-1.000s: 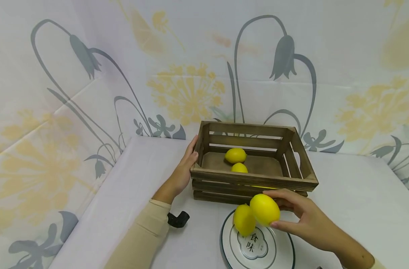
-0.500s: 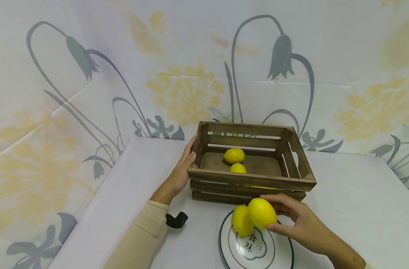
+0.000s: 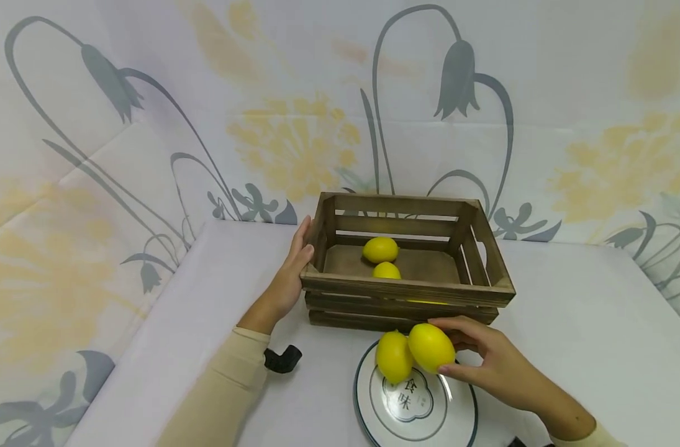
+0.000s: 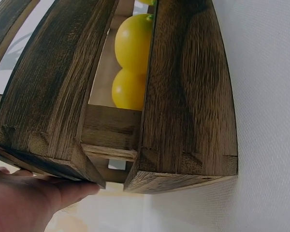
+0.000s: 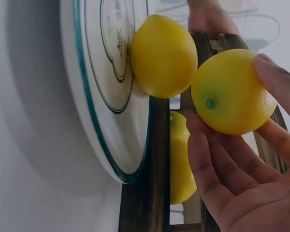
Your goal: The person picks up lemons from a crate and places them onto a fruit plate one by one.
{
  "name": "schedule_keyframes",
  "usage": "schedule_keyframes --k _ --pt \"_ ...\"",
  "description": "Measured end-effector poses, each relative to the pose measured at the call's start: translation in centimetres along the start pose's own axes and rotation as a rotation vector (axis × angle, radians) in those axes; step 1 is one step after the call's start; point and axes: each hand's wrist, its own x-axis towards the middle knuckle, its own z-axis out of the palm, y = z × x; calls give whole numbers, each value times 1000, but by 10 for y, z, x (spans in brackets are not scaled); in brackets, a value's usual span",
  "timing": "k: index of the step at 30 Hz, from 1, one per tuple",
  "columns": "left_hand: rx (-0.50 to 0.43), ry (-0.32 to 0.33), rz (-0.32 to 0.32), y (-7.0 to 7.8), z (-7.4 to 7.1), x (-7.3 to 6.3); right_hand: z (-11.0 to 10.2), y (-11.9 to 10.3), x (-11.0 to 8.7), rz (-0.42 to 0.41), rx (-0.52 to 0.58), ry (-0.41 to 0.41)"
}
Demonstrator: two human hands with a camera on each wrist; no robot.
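My right hand (image 3: 490, 360) holds a yellow lemon (image 3: 431, 346) between thumb and fingertips, over the far part of a round white plate (image 3: 446, 422) with a dark blue-green rim. Close beside it, a second lemon (image 3: 394, 358) rests on the plate. Behind the plate stands a brown slatted wooden crate (image 3: 407, 285). Several lemons lie inside the crate, among them one toward the back (image 3: 380, 249); its front slats partly hide the others. Against the crate's left end lies my left hand (image 3: 284, 279), fingers extended along the wood. The left wrist view shows lemons (image 4: 134, 43) through a slat gap.
A black curved object, like a pipe elbow (image 3: 284, 360), lies on the white cloth beside my left forearm. Part of a dark object (image 3: 516, 442) shows at the bottom edge near my right wrist. A flower-patterned cloth (image 3: 295, 143) rises behind the crate.
The head view has shifted, moving the scene slightly left and up. The lemon in my right hand has lowered a little relative to the crate. My left hand stays against the crate.
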Motion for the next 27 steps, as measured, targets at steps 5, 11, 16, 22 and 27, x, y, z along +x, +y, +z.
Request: schedule_keyframes --k 5,11,16,22,27 --pt "8 -12 25 -2 -4 1 2 4 4 47 -7 -33" --pt "25 -23 31 -3 -3 1 5 9 4 71 -1 -73" --pt "28 -22 34 -1 -3 1 5 11 4 53 -16 -58" --pt "34 -16 36 0 -3 1 8 14 5 51 -29 -57" --pt "39 -18 37 -1 -3 1 10 16 5 50 -41 -64"
